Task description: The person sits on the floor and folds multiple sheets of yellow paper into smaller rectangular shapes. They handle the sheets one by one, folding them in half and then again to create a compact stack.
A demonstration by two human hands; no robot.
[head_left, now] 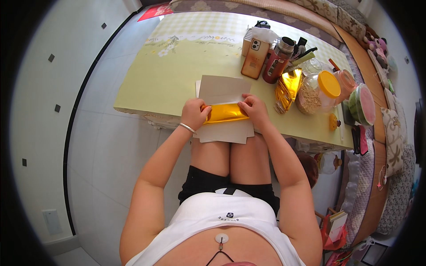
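Observation:
A strip of shiny gold foil paper (223,113) is stretched between my two hands at the table's near edge. My left hand (194,114) pinches its left end between thumb and fingers, and a silver bangle sits on that wrist. At the right end, my right hand (254,109) grips the foil the same way. Under and behind the foil lie several pale grey-white sheets (225,88), some sticking out over the edge above my thighs. To the right stands a pile of similar gold foil (290,84).
A phone (256,57) leans upright beside a dark red thermos (278,62). Right of them are a yellow-lidded jar (309,98) of grain-like pieces and a watermelon-patterned container (362,105). The table (164,88) has a pale green cover. A long cushioned seat (361,48) runs along the right.

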